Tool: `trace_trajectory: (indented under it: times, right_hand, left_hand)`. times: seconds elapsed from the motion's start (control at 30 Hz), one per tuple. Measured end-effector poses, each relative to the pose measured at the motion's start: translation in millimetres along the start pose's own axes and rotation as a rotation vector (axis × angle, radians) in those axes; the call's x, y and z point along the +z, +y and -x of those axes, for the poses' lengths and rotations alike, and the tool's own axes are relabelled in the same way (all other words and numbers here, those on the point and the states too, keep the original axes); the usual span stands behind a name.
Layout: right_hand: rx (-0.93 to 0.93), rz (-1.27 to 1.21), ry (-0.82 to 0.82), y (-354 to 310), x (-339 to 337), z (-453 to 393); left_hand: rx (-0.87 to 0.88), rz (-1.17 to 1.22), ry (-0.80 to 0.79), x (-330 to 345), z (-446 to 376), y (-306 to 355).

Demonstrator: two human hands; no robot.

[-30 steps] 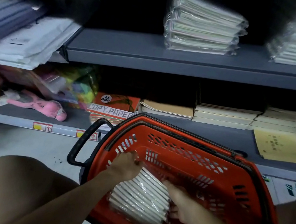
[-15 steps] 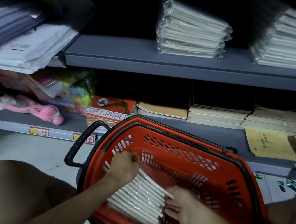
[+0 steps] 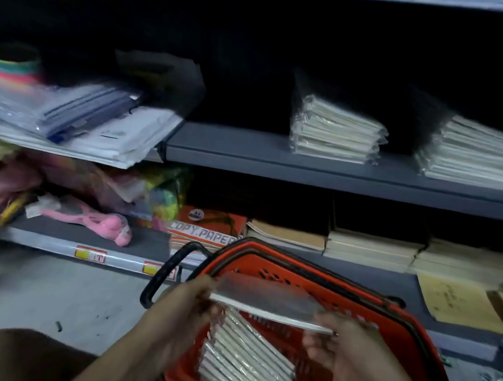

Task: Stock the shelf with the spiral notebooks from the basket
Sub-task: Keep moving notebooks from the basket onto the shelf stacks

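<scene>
A plastic-wrapped spiral notebook is held flat above the red basket. My left hand grips its left end and my right hand grips its right end. Below it, a row of several wrapped notebooks leans inside the basket. On the grey middle shelf stand two stacks of wrapped notebooks, one at centre and one further right. The picture is blurred by motion.
Loose folders and papers overhang the shelf's left part. The bottom shelf holds a copy-paper pack, pink toys, brown notebooks and envelopes. The basket's black handle sticks out left. My knee is at lower left.
Both hands have lifted one notebook out of the row in the basket and hold it above the rim. The view has tilted upward, showing more of the shelves.
</scene>
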State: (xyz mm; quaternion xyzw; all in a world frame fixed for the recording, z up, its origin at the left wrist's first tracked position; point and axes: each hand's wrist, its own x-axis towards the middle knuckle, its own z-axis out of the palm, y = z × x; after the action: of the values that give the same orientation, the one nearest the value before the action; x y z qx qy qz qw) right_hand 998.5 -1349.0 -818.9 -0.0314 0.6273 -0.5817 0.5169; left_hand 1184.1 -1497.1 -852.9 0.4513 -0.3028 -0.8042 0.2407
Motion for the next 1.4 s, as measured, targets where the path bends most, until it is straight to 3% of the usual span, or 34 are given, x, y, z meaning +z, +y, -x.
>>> trace_trajectory:
  times: [0.2, 0.37, 0.6, 0.87, 1.13, 1.4]
  right_hand:
    - [-0.189, 0.061, -0.08, -42, 26, 37]
    - [-0.362, 0.0, -0.162, -63, 49, 52]
    - [-0.425, -0.03, -0.24, -73, 79, 50]
    - [-0.574, 0.013, -0.29, -80, 86, 63]
    - [-0.553, 0.055, -0.259, -109, 107, 10]
    - [-0.408, 0.096, -0.202, -103, 126, -51]
  left_hand:
    - [0.117, 0.027, -0.111, 0, 36, 24]
    - [0.311, 0.018, -0.137, 1, 55, 55]
    - [0.468, -0.011, -0.068, 3, 67, 96]
    - [0.583, 0.037, -0.141, -6, 72, 108]
    - [0.575, 0.127, -0.1, 11, 30, 138]
    - [0.588, 0.08, 0.063, 2, -5, 143]
